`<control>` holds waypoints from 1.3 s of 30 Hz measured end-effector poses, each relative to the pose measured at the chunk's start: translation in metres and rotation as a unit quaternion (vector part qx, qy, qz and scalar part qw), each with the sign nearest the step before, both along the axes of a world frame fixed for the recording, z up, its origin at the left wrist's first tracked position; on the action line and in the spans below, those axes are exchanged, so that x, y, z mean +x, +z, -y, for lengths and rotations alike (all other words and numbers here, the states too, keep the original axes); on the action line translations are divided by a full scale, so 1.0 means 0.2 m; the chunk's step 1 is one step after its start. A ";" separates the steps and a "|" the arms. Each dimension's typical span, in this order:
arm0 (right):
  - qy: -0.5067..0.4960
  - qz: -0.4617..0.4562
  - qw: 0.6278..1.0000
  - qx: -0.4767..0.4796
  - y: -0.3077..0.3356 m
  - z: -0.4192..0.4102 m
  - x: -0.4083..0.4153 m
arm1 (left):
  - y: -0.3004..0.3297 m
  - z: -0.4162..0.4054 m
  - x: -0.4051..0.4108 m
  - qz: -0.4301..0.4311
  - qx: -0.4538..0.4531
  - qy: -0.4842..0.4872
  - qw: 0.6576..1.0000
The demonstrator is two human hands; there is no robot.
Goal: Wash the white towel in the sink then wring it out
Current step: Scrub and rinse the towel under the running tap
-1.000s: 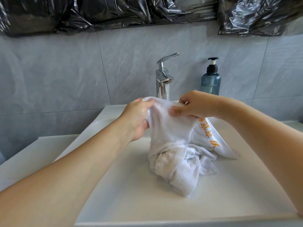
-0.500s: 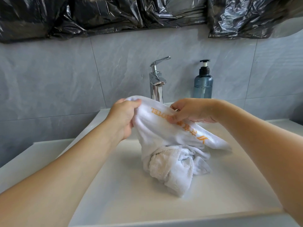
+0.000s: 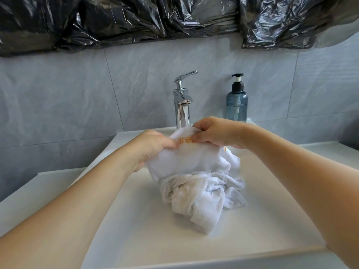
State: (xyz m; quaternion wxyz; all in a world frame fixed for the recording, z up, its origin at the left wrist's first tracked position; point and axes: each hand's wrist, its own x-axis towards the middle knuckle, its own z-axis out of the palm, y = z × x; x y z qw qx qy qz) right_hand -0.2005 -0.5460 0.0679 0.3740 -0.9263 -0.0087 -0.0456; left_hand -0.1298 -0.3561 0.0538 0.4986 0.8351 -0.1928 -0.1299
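Black plastic sheeting (image 3: 136, 20) is hanging across the top of the grey tiled wall (image 3: 58, 98). Below it, the white sink (image 3: 136, 239) is occupying the lower half of the view, its flat basin sloping toward the wall. The white towel (image 3: 196, 179) is sitting in the middle of the basin: its lower part is lying bunched and twisted on the basin floor, while its upper edge, bearing orange lettering, is being held up just in front of the tap.

The left hand (image 3: 153, 150) is gripping the upper left portion of the towel, fingers curled round the cloth and thumb pressing on top. The right hand (image 3: 215, 133) is pinching the upper edge of the towel just beside the left hand, fingers curled down over the fold and thumb closing against it from below. Both hands are nearly touching along the same edge.

The chrome tap (image 3: 182, 101) is standing upright behind the hands, its lever angling up to the right. No running water can be made out. A blue-grey pump bottle (image 3: 237, 101) is standing to the right of the tap, against the wall.
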 end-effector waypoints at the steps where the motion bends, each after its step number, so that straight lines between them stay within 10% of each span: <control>1: -0.003 0.004 1.000 -0.014 0.00 0.00 0.00 | 0.00 0.00 0.00 -0.003 -0.018 0.007 1.000; 11: -0.049 -0.071 0.988 -0.127 -0.03 0.04 -0.02 | 0.07 -0.02 0.01 -0.019 -0.218 0.101 0.970; 18: -0.054 0.006 0.996 -0.072 -0.01 -0.01 -0.01 | -0.01 0.00 -0.04 -0.037 -0.041 0.010 0.998; 29: -0.038 -0.075 0.993 -0.079 -0.03 0.03 0.00 | 0.03 -0.02 0.11 -0.093 -0.262 0.135 0.951; 33: -0.029 -0.071 0.990 0.118 -0.04 0.04 -0.01 | -0.02 0.00 0.07 -0.017 -0.057 0.086 0.995; 39: -0.007 -0.069 0.960 0.271 -0.02 0.00 0.01 | -0.02 -0.03 0.18 0.029 -0.160 0.219 0.962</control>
